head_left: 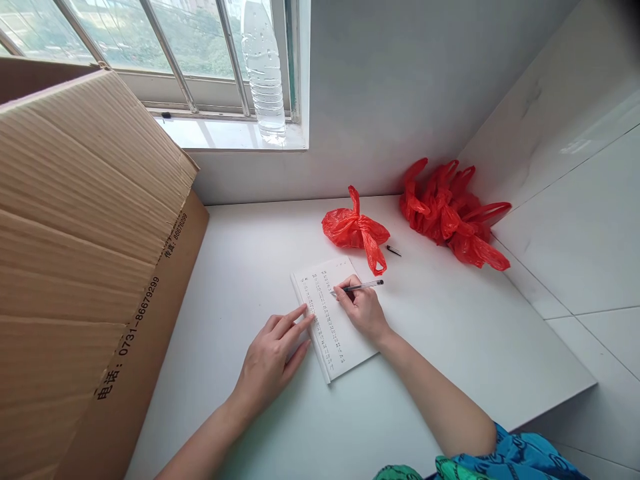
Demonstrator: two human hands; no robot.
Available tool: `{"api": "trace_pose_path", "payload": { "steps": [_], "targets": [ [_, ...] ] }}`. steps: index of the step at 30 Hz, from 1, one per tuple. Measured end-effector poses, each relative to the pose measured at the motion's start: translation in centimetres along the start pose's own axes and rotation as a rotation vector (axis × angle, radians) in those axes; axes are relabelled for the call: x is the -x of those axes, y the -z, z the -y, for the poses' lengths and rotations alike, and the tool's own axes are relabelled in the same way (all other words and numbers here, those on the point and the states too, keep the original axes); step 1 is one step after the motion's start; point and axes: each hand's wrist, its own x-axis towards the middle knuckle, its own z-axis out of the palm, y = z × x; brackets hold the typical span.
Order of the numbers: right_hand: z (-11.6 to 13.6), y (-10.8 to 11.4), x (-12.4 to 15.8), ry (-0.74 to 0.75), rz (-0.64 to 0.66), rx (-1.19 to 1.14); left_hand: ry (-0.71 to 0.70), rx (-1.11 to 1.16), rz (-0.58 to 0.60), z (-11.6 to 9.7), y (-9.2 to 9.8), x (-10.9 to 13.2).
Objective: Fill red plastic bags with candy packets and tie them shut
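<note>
A white notebook (353,353) lies on the table, its page filled with columns of handwritten numbers. My right hand (364,312) pinches a pen (369,285), whose tip meets the page near the top of the third column. Fingers stretched out, my left hand (275,350) rests at the notebook's left edge, fingertips touching it. Beyond the notebook sits a knotted red plastic bag (345,228). Next to that bag is a small black pen cap (393,251).
Several more red bags (445,207) are heaped at the back right of the white table (240,260). A large open cardboard box (90,220) stands on the left. On the windowsill is a clear plastic bottle (265,80) of water. White tiled wall borders the right side.
</note>
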Motion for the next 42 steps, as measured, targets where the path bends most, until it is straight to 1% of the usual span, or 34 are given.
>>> {"api": "trace_pose_path", "payload": {
  "steps": [5,11,14,17,20,26,33,37,42],
  "targets": [
    [-0.03,0.03,0.01,-0.001,0.007,0.004,-0.020,-0.032,-0.014,-0.03,-0.03,0.01],
    [-0.09,-0.09,-0.01,0.001,-0.011,0.006,-0.096,-0.164,-0.047,0.25,-0.26,-0.03],
    [-0.09,-0.07,0.10,-0.006,-0.024,-0.053,-0.119,-0.201,-0.051,0.32,-0.24,-0.01],
    [-0.09,0.04,0.26,-0.036,-0.076,-0.158,-0.122,-0.210,-0.052,0.33,-0.14,0.09],
    [-0.03,0.15,0.38,-0.045,-0.122,-0.166,-0.117,-0.209,-0.046,0.33,-0.08,0.21],
    [0.17,0.21,0.51,-0.055,-0.124,-0.150,-0.111,-0.198,-0.037,0.35,-0.10,0.20],
    [0.09,0.00,0.53,-0.049,-0.173,-0.234,-0.115,-0.193,-0.046,0.42,-0.15,0.17],
    [0.16,0.08,0.46,-0.059,-0.150,-0.240,-0.114,-0.196,-0.049,0.41,-0.15,0.21],
    [0.08,0.23,0.41,-0.082,-0.093,-0.182,-0.114,-0.196,-0.047,0.33,-0.04,0.21]
  ]
}}
